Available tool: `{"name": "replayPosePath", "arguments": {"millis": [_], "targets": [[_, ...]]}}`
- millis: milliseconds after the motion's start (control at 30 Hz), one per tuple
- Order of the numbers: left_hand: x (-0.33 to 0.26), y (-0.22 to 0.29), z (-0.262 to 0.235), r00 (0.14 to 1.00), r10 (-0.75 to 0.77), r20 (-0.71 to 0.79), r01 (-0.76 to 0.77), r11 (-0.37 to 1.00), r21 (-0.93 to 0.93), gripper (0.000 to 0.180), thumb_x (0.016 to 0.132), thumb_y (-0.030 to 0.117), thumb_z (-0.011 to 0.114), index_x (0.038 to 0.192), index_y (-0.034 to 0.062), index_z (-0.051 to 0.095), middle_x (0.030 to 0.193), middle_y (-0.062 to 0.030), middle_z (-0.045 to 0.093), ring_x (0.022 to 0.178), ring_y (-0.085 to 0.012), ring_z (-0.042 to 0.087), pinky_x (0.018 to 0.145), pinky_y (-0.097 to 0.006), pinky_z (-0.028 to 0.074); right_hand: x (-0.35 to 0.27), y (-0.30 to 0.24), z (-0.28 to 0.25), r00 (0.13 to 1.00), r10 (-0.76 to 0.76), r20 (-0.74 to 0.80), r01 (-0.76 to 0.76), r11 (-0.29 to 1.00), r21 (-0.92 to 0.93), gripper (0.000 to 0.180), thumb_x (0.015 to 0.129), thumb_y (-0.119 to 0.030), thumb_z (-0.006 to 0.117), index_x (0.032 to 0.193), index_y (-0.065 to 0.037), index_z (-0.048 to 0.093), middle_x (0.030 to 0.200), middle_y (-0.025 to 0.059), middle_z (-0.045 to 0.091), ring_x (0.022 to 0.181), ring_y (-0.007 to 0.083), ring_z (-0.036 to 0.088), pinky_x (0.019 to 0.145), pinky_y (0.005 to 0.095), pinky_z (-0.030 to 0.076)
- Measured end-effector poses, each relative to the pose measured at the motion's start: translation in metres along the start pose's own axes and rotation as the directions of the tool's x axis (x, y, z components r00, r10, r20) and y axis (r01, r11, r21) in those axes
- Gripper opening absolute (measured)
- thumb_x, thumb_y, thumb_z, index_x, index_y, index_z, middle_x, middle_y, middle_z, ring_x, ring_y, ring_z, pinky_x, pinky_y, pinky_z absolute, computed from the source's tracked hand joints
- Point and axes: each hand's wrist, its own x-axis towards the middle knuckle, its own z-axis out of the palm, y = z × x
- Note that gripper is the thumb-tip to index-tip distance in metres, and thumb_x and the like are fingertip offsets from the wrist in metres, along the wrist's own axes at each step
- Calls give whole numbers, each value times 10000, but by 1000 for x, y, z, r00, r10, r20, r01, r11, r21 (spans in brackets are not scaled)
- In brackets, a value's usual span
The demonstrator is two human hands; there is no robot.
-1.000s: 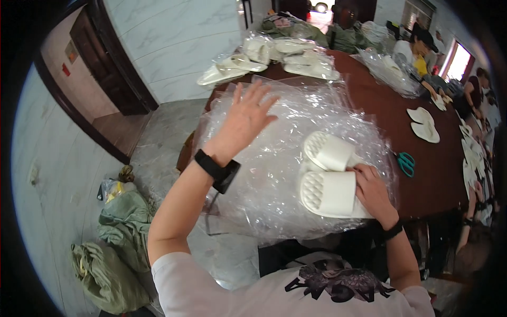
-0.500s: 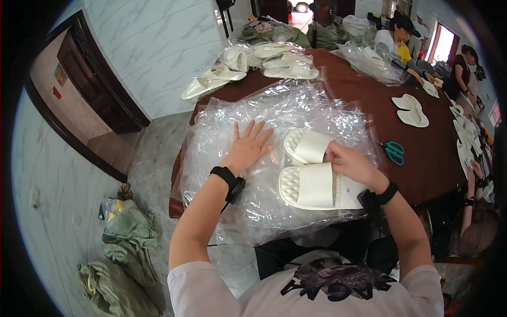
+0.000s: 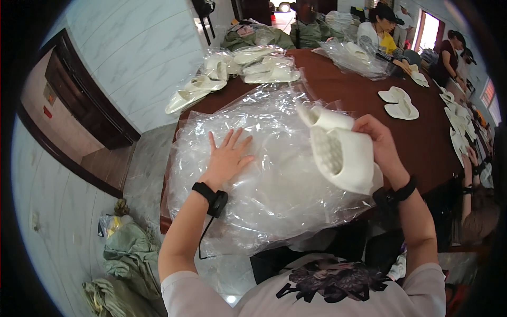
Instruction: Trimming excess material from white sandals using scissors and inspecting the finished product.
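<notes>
My right hand point(image 3: 381, 145) grips a pair of white slide slippers point(image 3: 346, 153), tilted up above the right side of the plastic. Its fingers close at the slippers' right edge, and part of the grip is hidden. My left hand point(image 3: 227, 164) lies flat with fingers spread on a wide stack of clear plastic bags point(image 3: 264, 195). Another pair of white slippers point(image 3: 400, 102) rests on the brown tabletop point(image 3: 343, 91), beyond my right hand.
Bagged white slippers point(image 3: 272, 70) sit at the table's far left; another plastic-wrapped bundle point(image 3: 359, 59) lies at the back. Two people work along the far right, and a co-worker's hand point(image 3: 470, 158) touches a row of slippers point(image 3: 458, 124). Green sacks point(image 3: 129, 248) stand on the left floor.
My right hand has lifted the slipper pair off the plastic and tipped it up. My left hand stays flat on the bags. The teal scissors are no longer visible.
</notes>
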Motion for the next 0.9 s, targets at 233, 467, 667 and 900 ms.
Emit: {"name": "replayPosePath", "arguments": {"millis": [233,467,667,900], "targets": [[10,-6,-28,1000,5,13,-5,1000,-18,530,915,334,643,1418,248,498,1533,-72,379,1424,-275,357,1115,-749,70,6,25,-137,972,-83,-222,20,962,-272,182,820,13,651,981,-55,597,926,-24,612,892,75,573,799,233,462],[14,-6,-55,994,-110,21,110,994,24,567,859,207,706,1393,224,519,1485,-70,429,1380,-272,395,1135,-678,190,-5,94,-274,944,-210,-253,-95,561,-822,249,811,20,594,1051,-44,601,956,68,644,908,177,614,830,299,484],[3,45,-104,999,27,-21,-25,995,94,604,879,353,682,1443,289,473,1580,-67,306,1445,-341,291,1132,-695,170,-28,46,-134,939,-339,-48,168,578,-799,424,879,-58,623,1300,-78,571,1344,131,553,1268,312,500,1048,385,405],[2,18,-58,974,16,228,-62,979,196,853,777,781,551,1502,359,394,1627,-70,237,1465,-498,161,1085,-779,109,-42,46,5,805,209,555,389,519,-761,751,854,-447,694,1512,-245,392,1598,160,255,1480,411,204,1155,629,188]]}}
